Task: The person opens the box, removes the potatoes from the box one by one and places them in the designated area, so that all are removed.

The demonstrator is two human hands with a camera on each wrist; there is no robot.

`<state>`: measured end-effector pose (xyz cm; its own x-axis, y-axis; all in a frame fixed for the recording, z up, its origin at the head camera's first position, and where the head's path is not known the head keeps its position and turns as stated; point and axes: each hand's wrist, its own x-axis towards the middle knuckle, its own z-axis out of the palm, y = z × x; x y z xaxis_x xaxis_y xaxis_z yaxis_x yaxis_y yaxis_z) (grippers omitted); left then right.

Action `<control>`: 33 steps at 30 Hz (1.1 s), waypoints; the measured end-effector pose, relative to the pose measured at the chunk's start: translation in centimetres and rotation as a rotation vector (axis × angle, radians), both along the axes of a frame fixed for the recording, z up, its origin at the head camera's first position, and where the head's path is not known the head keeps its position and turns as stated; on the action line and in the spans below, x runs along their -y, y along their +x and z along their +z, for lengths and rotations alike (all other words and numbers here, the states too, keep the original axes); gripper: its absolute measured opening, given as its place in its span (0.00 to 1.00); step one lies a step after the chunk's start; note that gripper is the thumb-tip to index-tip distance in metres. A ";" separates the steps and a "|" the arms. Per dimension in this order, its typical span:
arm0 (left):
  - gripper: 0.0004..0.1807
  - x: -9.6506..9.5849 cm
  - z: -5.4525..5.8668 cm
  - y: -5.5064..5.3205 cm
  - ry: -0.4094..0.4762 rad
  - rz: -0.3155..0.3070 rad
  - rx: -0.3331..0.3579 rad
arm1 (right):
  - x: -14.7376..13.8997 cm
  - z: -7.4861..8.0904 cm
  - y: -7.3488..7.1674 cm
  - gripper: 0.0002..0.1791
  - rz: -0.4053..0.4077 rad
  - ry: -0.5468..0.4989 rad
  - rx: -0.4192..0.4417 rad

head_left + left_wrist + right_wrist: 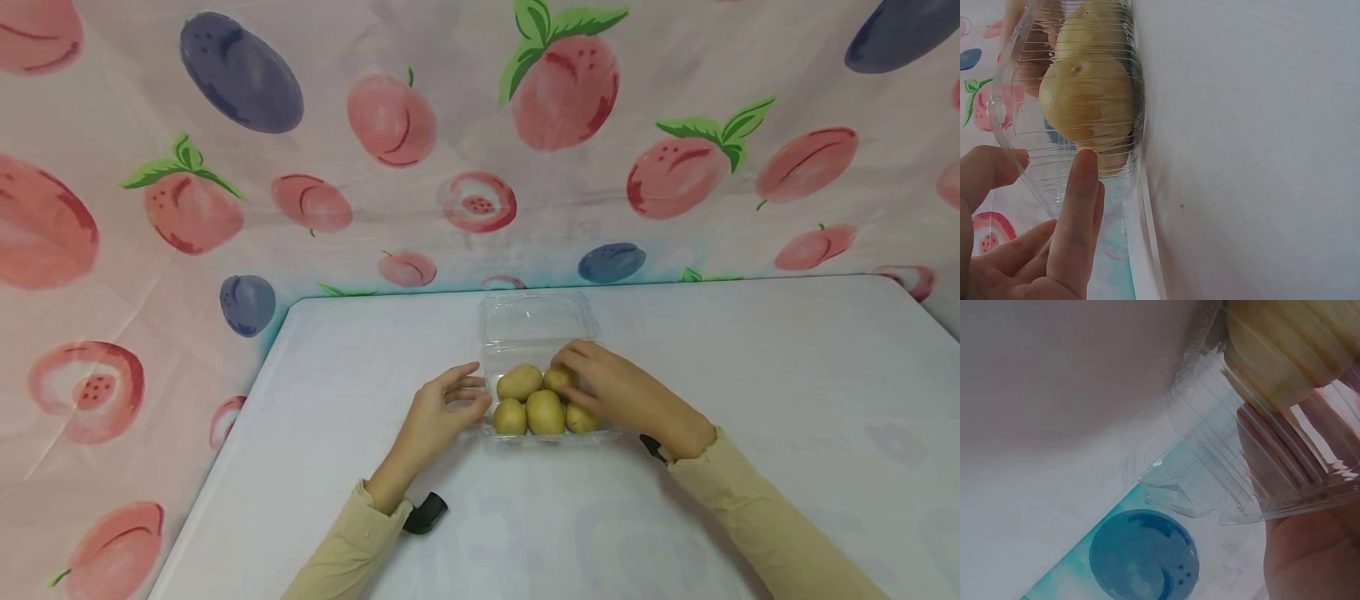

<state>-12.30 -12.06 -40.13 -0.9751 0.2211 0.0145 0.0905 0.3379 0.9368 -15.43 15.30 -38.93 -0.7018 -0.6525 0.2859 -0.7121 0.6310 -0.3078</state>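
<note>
Several yellow potatoes (545, 413) lie in two rows in a clear plastic clamshell box (491, 434). Its hinged lid (536, 318) is folded back, away from me. My right hand (618, 392) reaches over the box's right side and pinches the back right potato (557, 377) between thumb and fingers. Through the ribbed wall in the right wrist view, its fingers (1279, 447) show beside a potato (1291, 350). At the left wall is my left hand (442, 408), fingers extended, holding nothing. In the left wrist view its thumb (1007, 164) lies at the box's rim.
A white-covered table (337, 375) bears the box near its back edge. Behind and to the left hangs a pink cloth (450, 50) printed with fruit. Black straps or devices (426, 513) sit at the wrists beside beige sleeves (348, 542).
</note>
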 end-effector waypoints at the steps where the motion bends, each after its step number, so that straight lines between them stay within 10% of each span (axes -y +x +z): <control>1: 0.30 0.0 0.0 0.0 0.000 0.000 -0.001 | 0.0 0.0 0.0 0.13 0.001 0.000 0.002; 33: 0.30 0.1 -0.5 0.1 -0.011 -0.008 -0.017 | 0.6 -0.2 0.0 0.15 -0.002 0.009 0.020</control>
<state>-12.22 -12.19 -40.66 -0.9729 0.2295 0.0287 0.1094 0.3477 0.9312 -15.42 14.66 -39.10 -0.7084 -0.6539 0.2656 -0.7048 0.6350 -0.3163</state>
